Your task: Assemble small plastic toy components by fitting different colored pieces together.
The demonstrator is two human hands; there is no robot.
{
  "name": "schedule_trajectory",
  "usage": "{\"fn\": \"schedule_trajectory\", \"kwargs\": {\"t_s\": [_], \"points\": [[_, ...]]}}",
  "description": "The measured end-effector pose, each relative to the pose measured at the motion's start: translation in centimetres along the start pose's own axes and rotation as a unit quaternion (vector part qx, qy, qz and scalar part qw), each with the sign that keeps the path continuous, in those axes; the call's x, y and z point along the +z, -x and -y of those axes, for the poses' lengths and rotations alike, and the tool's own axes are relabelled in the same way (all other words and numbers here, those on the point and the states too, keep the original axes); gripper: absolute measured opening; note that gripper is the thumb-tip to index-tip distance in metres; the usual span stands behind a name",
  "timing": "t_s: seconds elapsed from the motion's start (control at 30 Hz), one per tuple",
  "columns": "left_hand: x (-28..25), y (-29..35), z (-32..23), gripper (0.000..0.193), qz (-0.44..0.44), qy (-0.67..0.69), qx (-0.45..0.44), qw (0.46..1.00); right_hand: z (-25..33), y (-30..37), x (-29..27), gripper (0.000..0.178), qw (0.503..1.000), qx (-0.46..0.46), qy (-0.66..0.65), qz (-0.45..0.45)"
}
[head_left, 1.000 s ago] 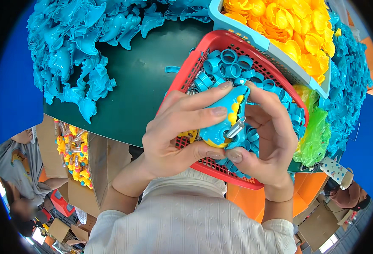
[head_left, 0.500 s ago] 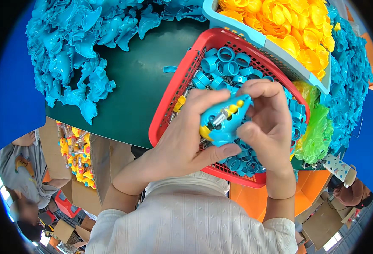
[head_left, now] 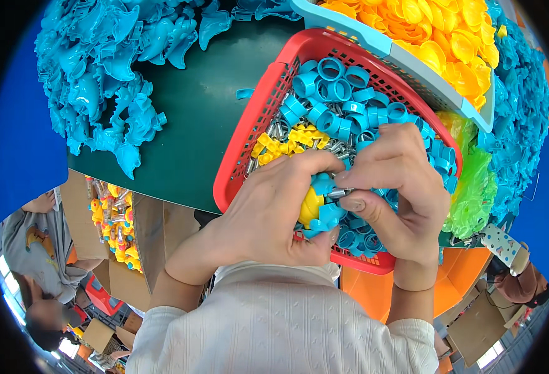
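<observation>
My left hand (head_left: 265, 215) is closed round a blue and yellow plastic toy part (head_left: 329, 217), its thumb along the lower edge. Between the thumb and forefinger of my right hand (head_left: 408, 187) is a small silver metal cylinder (head_left: 337, 193), pinched against the toy part's right side. Whether the cylinder sits inside the part I cannot tell. Both hands are over a red plastic basket (head_left: 240, 146). In it lie many blue rings (head_left: 339, 91), small yellow pieces (head_left: 282, 147) and loose metal cylinders; my hands hide some of them.
Blue plastic shells (head_left: 93, 75) are heaped on the dark green table (head_left: 187, 124) at left, with another blue heap (head_left: 518, 124) at right. A light-blue basket (head_left: 433, 84) of yellow parts (head_left: 437, 37) adjoins the red one, beside a green bag (head_left: 474, 193). Other people are at the sides.
The toy part has been turned in my left hand, so its yellow side now shows. My right hand has shifted slightly and now pinches a metal cylinder at the part's side.
</observation>
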State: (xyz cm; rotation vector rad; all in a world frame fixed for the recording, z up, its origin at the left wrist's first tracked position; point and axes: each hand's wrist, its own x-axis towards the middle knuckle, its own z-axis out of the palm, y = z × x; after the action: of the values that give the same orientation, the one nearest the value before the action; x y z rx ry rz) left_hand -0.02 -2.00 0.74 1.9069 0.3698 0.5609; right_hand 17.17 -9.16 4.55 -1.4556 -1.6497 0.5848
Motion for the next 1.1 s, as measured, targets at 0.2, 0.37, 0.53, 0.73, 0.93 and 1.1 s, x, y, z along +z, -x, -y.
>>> {"fn": "schedule_trajectory", "kwargs": {"t_s": [0.2, 0.37, 0.53, 0.73, 0.93, 1.1], "points": [[-0.5, -0.4, -0.6, 0.055, -0.001, 0.0, 0.028, 1.0, 0.0, 0.3, 0.0, 0.018, 0.994, 0.036, -0.098, 0.0], [-0.8, -0.3, -0.3, 0.051, -0.015, 0.031, 0.037, 0.999, 0.1, 0.1, 0.7, 0.02, 0.976, 0.084, -0.203, -0.001], [-1.0, -0.5, -0.4, 0.049, -0.014, -0.001, 0.051, 0.999, 0.1, -0.1, 0.8, 0.02, 0.974, 0.079, -0.213, 0.012], [-0.7, -0.6, -0.2, 0.047, -0.056, -0.022, 0.06, 0.996, 0.5, 0.1, 0.9, 0.02, 0.951, 0.166, -0.263, -0.006], [-0.4, -0.2, 0.1, 0.047, -0.061, -0.021, 0.054, 0.996, -0.3, 0.3, 1.3, 0.018, 0.948, 0.145, -0.284, 0.01], [-0.4, -0.3, 0.1, 0.048, -0.066, -0.018, 0.058, 0.996, -0.2, 0.2, 1.2, 0.018, 0.957, 0.12, -0.264, 0.011]]}}
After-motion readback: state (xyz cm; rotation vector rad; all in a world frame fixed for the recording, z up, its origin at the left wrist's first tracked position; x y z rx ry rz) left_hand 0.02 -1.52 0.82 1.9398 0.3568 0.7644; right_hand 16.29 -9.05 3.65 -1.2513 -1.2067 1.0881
